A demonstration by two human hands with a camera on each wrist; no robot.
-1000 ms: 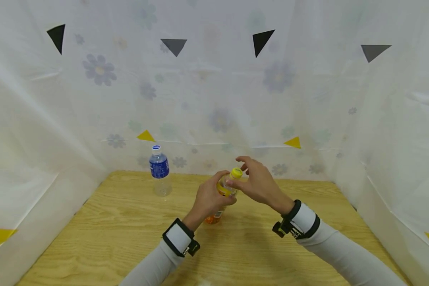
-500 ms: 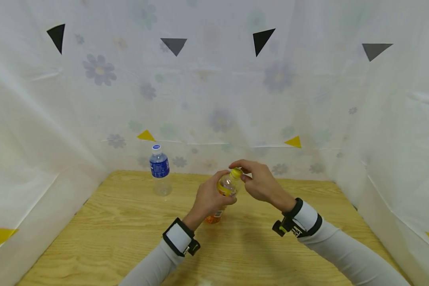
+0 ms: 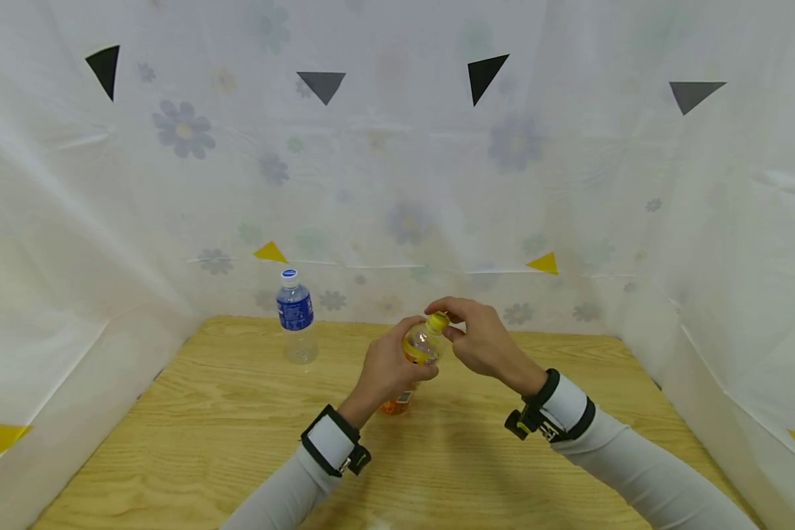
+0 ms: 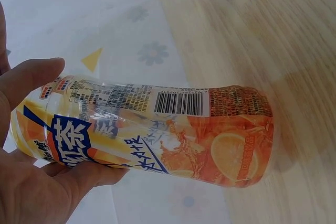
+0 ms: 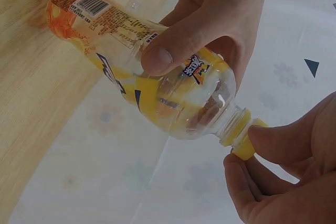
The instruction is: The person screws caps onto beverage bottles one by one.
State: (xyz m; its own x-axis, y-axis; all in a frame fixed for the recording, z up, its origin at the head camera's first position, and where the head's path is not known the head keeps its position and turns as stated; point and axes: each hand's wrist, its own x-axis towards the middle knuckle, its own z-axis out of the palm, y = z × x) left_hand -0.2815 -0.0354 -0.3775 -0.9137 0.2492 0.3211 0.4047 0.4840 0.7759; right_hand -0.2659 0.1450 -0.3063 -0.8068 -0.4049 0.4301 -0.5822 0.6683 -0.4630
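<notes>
My left hand (image 3: pixel 387 368) grips the upper body of a clear bottle (image 3: pixel 422 344) with an orange and yellow label, tilted with its neck toward the right. In the left wrist view the bottle's label (image 4: pixel 184 129) shows a barcode and orange slices, with my left hand (image 4: pixel 47 187) curled round its upper part. My right hand (image 3: pixel 486 340) pinches the yellow cap (image 3: pixel 438 321). The right wrist view shows the thumb and fingers of my right hand (image 5: pixel 289 166) on the cap (image 5: pixel 248 141), which sits at the bottle's neck.
A second clear bottle (image 3: pixel 296 313) with a blue label and white cap stands upright at the back left of the wooden table (image 3: pixel 205 442). White flower-patterned sheeting (image 3: pixel 397 147) encloses the back and sides, marked with black, grey and yellow triangles.
My right hand's fingers have moved from beside the bottle's neck onto the yellow cap. My left hand and the bottle have hardly moved.
</notes>
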